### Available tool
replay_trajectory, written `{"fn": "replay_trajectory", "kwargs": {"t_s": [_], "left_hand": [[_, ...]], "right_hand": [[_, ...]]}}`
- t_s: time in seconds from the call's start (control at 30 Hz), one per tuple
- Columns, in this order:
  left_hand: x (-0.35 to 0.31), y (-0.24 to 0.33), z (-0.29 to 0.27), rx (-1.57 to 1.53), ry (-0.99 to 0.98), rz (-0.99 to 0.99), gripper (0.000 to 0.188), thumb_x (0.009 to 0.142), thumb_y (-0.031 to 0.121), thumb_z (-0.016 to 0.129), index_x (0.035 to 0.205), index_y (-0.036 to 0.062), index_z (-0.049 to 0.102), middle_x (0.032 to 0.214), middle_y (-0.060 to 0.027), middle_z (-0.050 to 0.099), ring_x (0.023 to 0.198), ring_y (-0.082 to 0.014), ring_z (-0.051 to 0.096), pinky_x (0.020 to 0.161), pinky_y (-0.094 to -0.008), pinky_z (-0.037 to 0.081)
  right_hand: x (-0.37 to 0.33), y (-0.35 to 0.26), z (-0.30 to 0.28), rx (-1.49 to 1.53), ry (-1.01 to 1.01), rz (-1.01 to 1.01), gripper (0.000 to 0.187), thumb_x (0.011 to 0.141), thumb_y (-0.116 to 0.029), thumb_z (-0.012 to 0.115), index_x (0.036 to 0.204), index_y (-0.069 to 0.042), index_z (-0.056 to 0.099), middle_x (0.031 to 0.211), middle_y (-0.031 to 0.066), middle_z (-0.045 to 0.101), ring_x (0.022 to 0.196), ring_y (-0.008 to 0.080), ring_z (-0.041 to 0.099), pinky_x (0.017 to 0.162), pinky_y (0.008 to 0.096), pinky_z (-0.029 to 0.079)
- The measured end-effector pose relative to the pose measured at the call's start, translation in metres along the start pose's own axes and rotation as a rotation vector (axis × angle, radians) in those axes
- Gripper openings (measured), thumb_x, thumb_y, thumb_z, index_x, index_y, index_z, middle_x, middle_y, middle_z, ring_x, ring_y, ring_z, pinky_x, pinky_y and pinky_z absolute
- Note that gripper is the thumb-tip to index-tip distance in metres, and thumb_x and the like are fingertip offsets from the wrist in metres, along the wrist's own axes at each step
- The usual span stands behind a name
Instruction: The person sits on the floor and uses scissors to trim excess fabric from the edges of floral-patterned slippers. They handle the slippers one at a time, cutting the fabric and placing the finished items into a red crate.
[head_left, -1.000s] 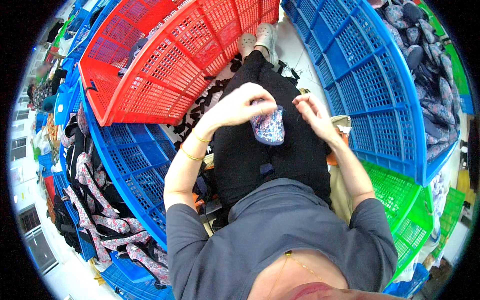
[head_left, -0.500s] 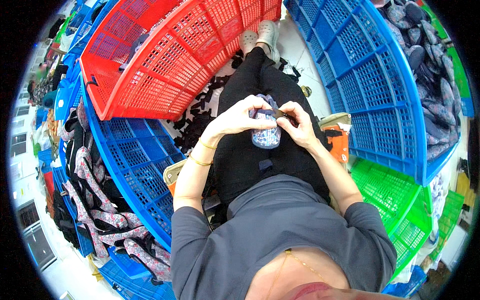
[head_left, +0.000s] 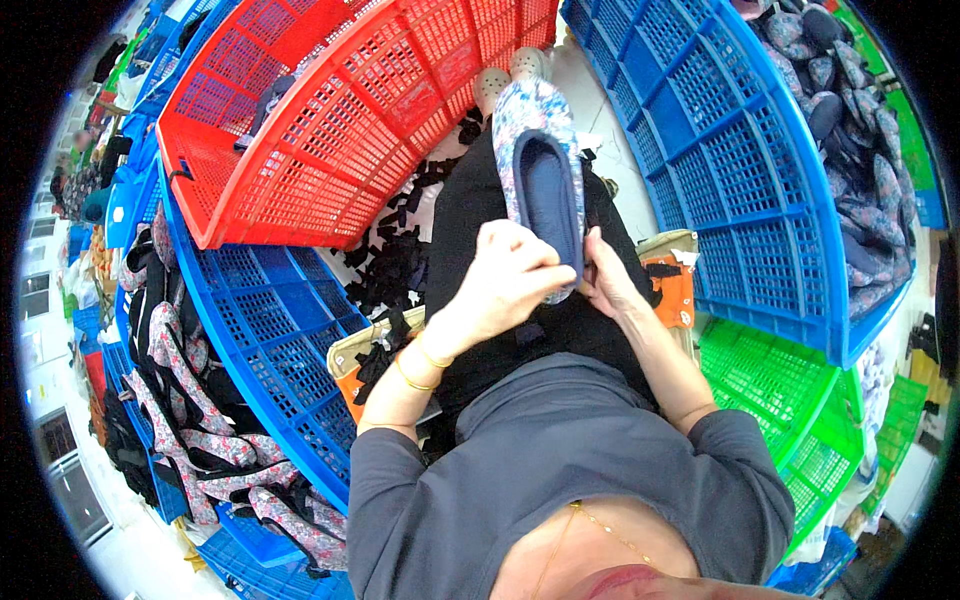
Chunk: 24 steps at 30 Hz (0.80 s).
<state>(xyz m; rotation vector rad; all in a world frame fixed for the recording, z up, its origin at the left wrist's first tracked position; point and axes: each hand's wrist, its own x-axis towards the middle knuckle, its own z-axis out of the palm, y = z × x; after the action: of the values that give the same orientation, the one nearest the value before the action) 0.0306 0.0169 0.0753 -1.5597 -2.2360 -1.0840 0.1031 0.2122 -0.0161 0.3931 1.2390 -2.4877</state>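
A slipper [head_left: 549, 190] with a white, blue and pink mottled upper and dark navy lining lies above my lap, toe pointing away and opening facing up. My left hand [head_left: 515, 262], with gold bangles on its wrist, is closed round the slipper's left side near the heel, fingers reaching over the rim. On the other side of the heel, my right hand [head_left: 610, 277] pinches the slipper's edge between thumb and fingers. Part of the heel is hidden behind my left fingers. Black trousers [head_left: 465, 215] cover my legs beneath it.
A red basket [head_left: 345, 140] stands ahead left, a blue basket [head_left: 720, 160] ahead right with patterned pieces [head_left: 880, 215] beyond it. Another blue basket [head_left: 270, 330] is at left, beside floral pieces [head_left: 215, 440]. Green baskets [head_left: 775, 385] sit right. Black scraps [head_left: 390, 265] litter the floor.
The slipper was held end-on and low between both hands; now it is swung out lengthwise, its opening showing. My left hand has shifted down onto the heel, my right slightly lower.
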Motion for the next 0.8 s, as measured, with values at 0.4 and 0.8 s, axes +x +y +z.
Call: {"fn": "replay_trajectory", "kwargs": {"t_s": [0.4,0.8], "left_hand": [[-0.021,0.015,0.032,-0.025,0.084,-0.132,0.033,0.068,0.019,0.076,0.099,0.0123,0.066,0.091,0.0021,0.059,0.087,-0.0194,0.052,0.082,-0.0358,0.041],[-0.027,-0.038,0.033,-1.376,0.640,-0.858,0.048,0.093,0.011,0.061,0.136,0.0015,0.042,0.126,-0.0086,0.056,0.112,-0.0151,0.055,0.096,-0.0300,0.045]], "right_hand": [[0.017,0.017,0.006,-0.048,0.012,-0.275,0.066,0.097,-0.055,0.039,0.138,-0.003,0.041,0.123,0.0147,0.059,0.109,0.0231,0.060,0.093,0.0333,0.048],[-0.018,0.001,0.049,-1.204,0.223,-0.668,0.064,0.076,-0.028,0.079,0.130,-0.008,0.052,0.108,0.0086,0.053,0.078,0.0149,0.057,0.066,0.0263,0.050]]}}
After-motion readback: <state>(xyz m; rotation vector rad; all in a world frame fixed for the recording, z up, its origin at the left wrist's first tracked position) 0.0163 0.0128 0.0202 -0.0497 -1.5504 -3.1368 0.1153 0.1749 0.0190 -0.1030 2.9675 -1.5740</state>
